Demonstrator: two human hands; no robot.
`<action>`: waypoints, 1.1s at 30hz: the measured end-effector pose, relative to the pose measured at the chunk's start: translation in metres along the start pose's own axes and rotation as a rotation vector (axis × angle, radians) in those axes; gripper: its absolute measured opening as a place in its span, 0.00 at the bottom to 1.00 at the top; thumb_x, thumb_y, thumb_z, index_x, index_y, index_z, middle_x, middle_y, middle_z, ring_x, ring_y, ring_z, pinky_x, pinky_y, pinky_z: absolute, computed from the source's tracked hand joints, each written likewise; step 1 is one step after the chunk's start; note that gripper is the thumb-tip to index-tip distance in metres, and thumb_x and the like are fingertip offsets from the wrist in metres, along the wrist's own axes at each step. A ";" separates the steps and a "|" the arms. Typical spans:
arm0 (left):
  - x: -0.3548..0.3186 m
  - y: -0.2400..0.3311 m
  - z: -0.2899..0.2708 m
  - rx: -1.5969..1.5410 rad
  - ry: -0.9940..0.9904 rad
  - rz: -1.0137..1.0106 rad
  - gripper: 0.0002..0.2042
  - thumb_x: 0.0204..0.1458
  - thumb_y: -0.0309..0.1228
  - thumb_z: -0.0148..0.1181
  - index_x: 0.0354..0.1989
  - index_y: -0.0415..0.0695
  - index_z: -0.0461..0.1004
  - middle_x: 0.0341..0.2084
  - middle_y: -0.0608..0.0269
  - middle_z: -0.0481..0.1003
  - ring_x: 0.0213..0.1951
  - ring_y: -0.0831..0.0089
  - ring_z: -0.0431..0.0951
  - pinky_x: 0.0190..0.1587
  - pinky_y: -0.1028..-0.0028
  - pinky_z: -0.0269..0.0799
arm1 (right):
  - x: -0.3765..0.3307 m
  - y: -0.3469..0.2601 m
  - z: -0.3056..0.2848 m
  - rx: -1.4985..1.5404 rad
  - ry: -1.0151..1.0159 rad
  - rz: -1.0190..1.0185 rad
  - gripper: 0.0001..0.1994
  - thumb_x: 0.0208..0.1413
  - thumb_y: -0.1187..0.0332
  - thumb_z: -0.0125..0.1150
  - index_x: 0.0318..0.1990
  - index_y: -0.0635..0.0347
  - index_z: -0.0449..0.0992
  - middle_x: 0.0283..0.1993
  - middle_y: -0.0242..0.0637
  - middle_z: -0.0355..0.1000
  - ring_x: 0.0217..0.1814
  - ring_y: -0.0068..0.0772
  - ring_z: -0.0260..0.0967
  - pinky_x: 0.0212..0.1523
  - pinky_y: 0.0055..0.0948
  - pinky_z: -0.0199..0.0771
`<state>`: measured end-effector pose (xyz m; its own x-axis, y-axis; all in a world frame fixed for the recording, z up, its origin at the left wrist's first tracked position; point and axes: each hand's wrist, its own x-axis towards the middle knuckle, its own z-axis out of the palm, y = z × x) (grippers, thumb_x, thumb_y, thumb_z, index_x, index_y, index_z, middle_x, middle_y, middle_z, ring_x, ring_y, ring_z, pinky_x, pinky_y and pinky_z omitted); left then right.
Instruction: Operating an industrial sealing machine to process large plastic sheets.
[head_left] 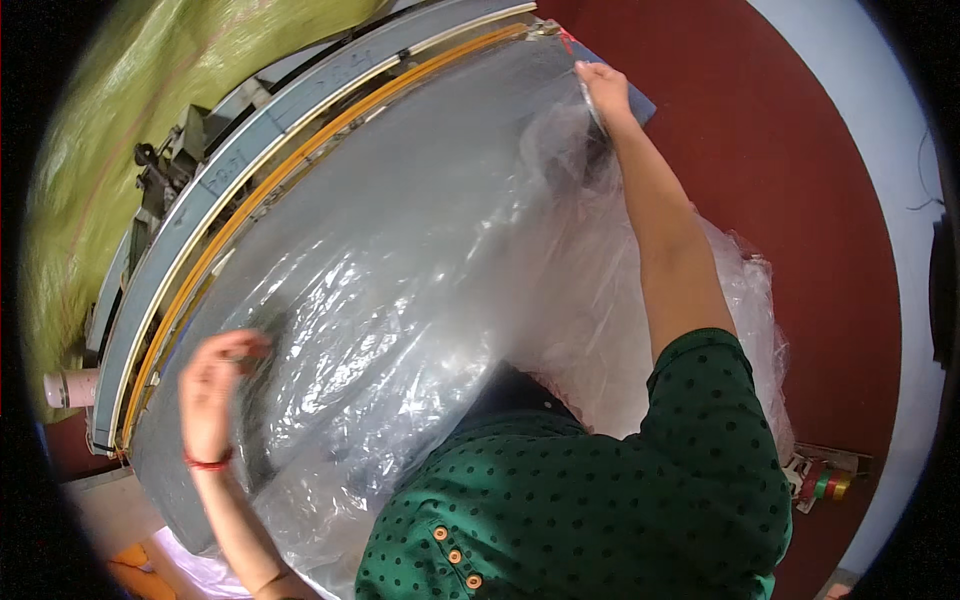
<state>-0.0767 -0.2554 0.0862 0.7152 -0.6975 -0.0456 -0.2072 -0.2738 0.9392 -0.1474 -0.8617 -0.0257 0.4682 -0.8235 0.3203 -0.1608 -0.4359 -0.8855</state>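
A large sheet of clear plastic film [390, 290] is spread over a long grey table surface and drapes down to my right. My right hand [605, 92] is closed on the film's edge at the far end of the table, beside a small blue-grey piece [632, 95]. Over the near left part of the film is my left hand [208, 395], a red band on its wrist. Its fingers are loosely bent and slightly blurred, with nothing visible in them. A dark shadow falls on the film beside it.
A long blue-grey rail [240, 160] and an orange strip [330, 122] run along the table's far left side. Beyond them lies yellow-green sheeting [110, 120]. A pink bottle [72, 388] stands left. Several coloured tape rolls [830, 484] lie right, on the dark red floor [810, 250].
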 end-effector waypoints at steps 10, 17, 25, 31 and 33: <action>0.098 -0.022 0.343 -0.172 -0.760 -0.153 0.31 0.48 0.40 0.53 0.57 0.37 0.50 0.54 0.52 0.57 0.53 0.67 0.59 0.54 0.73 0.54 | 0.007 -0.003 0.014 0.304 -0.129 0.109 0.12 0.49 0.63 0.56 0.22 0.61 0.71 0.19 0.25 0.65 0.20 0.15 0.57 0.22 0.19 0.58; 0.152 -0.028 0.419 -0.436 -0.502 -0.057 0.36 0.45 0.37 0.57 0.58 0.36 0.45 0.53 0.53 0.59 0.52 0.67 0.61 0.55 0.72 0.51 | 0.017 0.019 0.013 0.173 0.006 0.019 0.12 0.46 0.64 0.58 0.21 0.65 0.71 0.20 0.28 0.67 0.21 0.16 0.58 0.24 0.19 0.59; 0.119 0.042 0.293 -0.349 -1.072 -0.015 0.09 0.47 0.31 0.53 0.24 0.36 0.73 0.23 0.64 0.71 0.29 0.76 0.70 0.34 0.76 0.65 | 0.011 0.004 -0.006 0.348 -0.218 0.156 0.13 0.47 0.62 0.58 0.22 0.64 0.72 0.20 0.25 0.66 0.20 0.15 0.57 0.22 0.20 0.59; 0.037 0.038 0.186 -1.264 -0.809 0.301 0.07 0.42 0.24 0.54 0.31 0.39 0.69 0.29 0.53 0.70 0.32 0.58 0.69 0.38 0.61 0.64 | 0.008 -0.001 0.006 0.064 -0.088 0.003 0.17 0.48 0.58 0.56 0.26 0.67 0.73 0.22 0.31 0.68 0.26 0.22 0.62 0.29 0.24 0.63; 0.013 0.035 0.140 -1.293 -0.800 0.211 0.09 0.39 0.27 0.58 0.30 0.38 0.68 0.30 0.56 0.71 0.32 0.63 0.70 0.33 0.64 0.66 | 0.010 0.005 0.003 -0.011 -0.034 -0.019 0.17 0.48 0.57 0.54 0.27 0.67 0.73 0.24 0.35 0.69 0.28 0.25 0.64 0.31 0.26 0.63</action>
<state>-0.1683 -0.3668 0.0707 0.1257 -0.9267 0.3542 0.7507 0.3223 0.5767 -0.1406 -0.8711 -0.0275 0.5009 -0.8021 0.3251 -0.1614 -0.4556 -0.8754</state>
